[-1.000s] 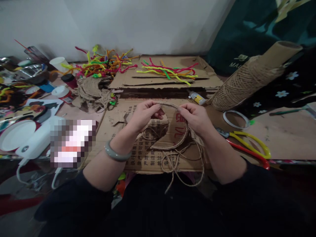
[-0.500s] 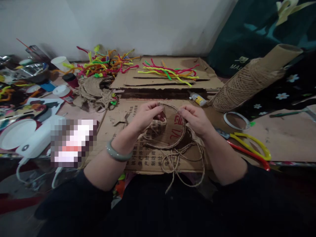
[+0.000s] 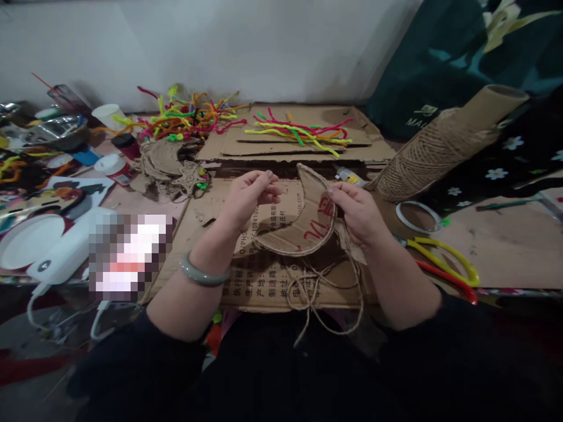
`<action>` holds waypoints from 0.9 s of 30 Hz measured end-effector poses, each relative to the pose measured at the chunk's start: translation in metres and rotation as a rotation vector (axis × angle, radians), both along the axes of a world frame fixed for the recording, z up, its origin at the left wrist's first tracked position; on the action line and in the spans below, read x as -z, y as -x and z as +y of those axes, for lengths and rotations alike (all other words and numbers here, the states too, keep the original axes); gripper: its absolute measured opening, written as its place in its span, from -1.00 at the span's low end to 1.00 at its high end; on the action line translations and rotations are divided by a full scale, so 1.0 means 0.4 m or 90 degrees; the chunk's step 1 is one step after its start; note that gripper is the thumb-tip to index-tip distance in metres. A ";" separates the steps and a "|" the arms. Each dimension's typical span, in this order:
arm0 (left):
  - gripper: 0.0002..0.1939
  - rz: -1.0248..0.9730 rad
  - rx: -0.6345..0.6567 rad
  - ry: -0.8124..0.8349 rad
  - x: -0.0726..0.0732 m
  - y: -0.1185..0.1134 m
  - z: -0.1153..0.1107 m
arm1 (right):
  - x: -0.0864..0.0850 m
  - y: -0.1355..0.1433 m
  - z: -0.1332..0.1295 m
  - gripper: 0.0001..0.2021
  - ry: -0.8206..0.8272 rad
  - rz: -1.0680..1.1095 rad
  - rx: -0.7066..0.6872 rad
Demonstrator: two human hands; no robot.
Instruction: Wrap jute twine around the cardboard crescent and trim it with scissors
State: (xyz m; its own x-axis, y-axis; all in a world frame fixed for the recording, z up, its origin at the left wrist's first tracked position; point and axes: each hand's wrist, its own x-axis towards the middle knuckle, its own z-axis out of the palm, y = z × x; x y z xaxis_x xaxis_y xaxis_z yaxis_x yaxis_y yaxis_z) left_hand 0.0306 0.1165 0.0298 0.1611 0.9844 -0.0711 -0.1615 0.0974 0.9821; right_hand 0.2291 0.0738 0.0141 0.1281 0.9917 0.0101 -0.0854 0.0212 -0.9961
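Cardboard crescent (image 3: 310,220), w/ twine edging (image 3: 303,253) along its outer curve, between your hands over the cardboard sheet (image 3: 206,252); contact below can't be told. Your right hand (image 3: 358,214) pinches the outer edge, thumb against index; your left hand (image 3: 250,202) has its fingers drawn together just beside the inner curve, apart from the crescent; whether they grip anything, you can't tell.

Handling (est.): light, fairly stiff, not slippery; tips bend or crease easily, edging may peel if tugged. Best hold: broad mid-section, thumb on face, fingers behind. Loose twine (image 3: 311,302), soft, lies looped nearer you & could snag.

Text: red print on crescent, cut off, illegible; sheet, printed sideways, reads "Q/PHS", "执行标准", "产地", "制造商", "地址", plus a web addr. ending "qin.com"; green bag (image 3: 396,97) shows "MA", remainder unclear; yellow label on glue tube (image 3: 350,177) too small to read.
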 end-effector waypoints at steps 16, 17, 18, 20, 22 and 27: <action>-0.74 0.112 0.209 -0.015 0.025 -0.019 -0.020 | -0.024 0.007 0.000 -0.72 0.078 0.204 0.019; -0.71 0.085 0.187 -0.010 0.024 -0.016 -0.017 | -0.022 0.008 -0.001 -0.70 0.083 0.187 -0.006; -0.69 0.057 0.165 -0.002 0.023 -0.013 -0.015 | -0.019 0.009 -0.003 -0.69 0.085 0.169 -0.034; -0.67 0.005 0.124 0.009 0.019 -0.007 -0.011 | -0.016 0.006 -0.004 -0.64 0.084 0.138 -0.084; -0.65 -0.023 0.095 0.012 0.014 -0.001 -0.008 | -0.015 -0.001 -0.005 -0.59 0.071 0.120 -0.089; -0.71 0.015 0.093 0.002 0.003 0.009 -0.005 | -0.010 -0.020 0.001 -0.61 -0.013 0.055 0.022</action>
